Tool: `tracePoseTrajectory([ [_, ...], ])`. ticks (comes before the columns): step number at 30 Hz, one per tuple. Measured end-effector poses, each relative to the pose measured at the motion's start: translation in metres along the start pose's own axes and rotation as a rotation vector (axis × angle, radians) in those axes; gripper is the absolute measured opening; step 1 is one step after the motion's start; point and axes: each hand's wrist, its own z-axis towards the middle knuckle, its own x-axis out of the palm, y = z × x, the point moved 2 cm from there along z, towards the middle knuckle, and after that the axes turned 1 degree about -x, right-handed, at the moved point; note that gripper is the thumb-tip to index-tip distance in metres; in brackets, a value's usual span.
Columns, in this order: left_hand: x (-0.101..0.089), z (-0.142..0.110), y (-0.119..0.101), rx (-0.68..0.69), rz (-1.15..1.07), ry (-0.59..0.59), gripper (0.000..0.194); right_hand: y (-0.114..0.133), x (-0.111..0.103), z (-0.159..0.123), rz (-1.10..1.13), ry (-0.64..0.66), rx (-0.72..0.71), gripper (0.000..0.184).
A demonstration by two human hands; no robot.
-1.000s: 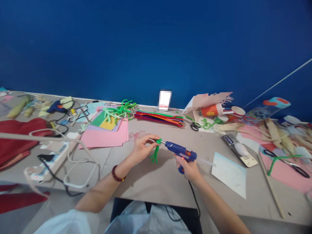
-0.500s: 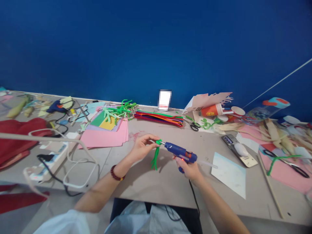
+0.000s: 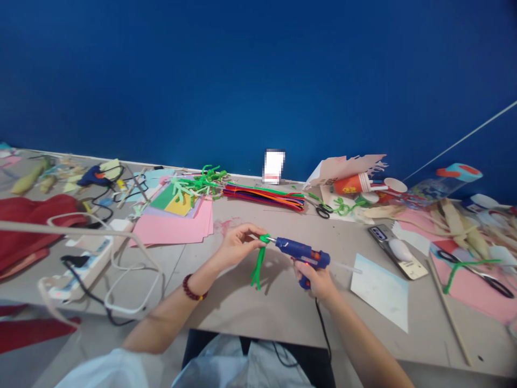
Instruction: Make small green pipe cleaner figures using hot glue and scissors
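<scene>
Between the thumb and fingers of my left hand [image 3: 238,245] is a green pipe cleaner piece [image 3: 260,264], its top bent round and its split ends hanging down above the table. My right hand [image 3: 317,277] is wrapped round the grip of a blue hot glue gun [image 3: 301,252]. The gun's metal nozzle points left and sits at the top of the green piece; I cannot tell whether it touches. A clear glue stick [image 3: 347,267] sticks out of the gun's back, and a small red light shows on its side.
Behind my hands lies a bundle of coloured pipe cleaners [image 3: 262,197]. Green pipe cleaner pieces [image 3: 197,183] rest on coloured paper [image 3: 173,229] to the left, near a power strip [image 3: 83,269]. On the right are scissors [image 3: 323,211], a phone [image 3: 398,252], a pale card [image 3: 379,291] and a stick [image 3: 448,312].
The glue gun and my right hand have shifted slightly right and down. The green piece's hanging ends have swung a little lower. Both hands keep their hold.
</scene>
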Motion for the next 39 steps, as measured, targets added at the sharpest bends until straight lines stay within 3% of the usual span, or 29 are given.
tracePoseTrajectory([
  [14, 0.001, -0.001, -0.001, -0.02, -0.032, 0.008, 0.021, -0.001, -0.001, 0.0, -0.069, -0.004, -0.094, 0.035],
  [21, 0.002, -0.002, -0.007, 0.012, 0.063, -0.021, 0.017, -0.001, -0.001, -0.001, -0.062, -0.056, -0.082, 0.035],
  [29, -0.001, -0.002, 0.0, -0.014, -0.018, 0.008, 0.021, -0.005, -0.003, -0.001, -0.039, 0.006, -0.082, 0.03],
  [34, -0.001, -0.001, 0.003, -0.036, -0.058, 0.031, 0.023, 0.0, -0.002, 0.0, -0.048, 0.039, -0.055, 0.037],
  [39, 0.0, -0.001, 0.003, -0.048, -0.073, 0.029, 0.024, 0.002, -0.003, -0.001, -0.047, -0.032, -0.054, 0.037],
])
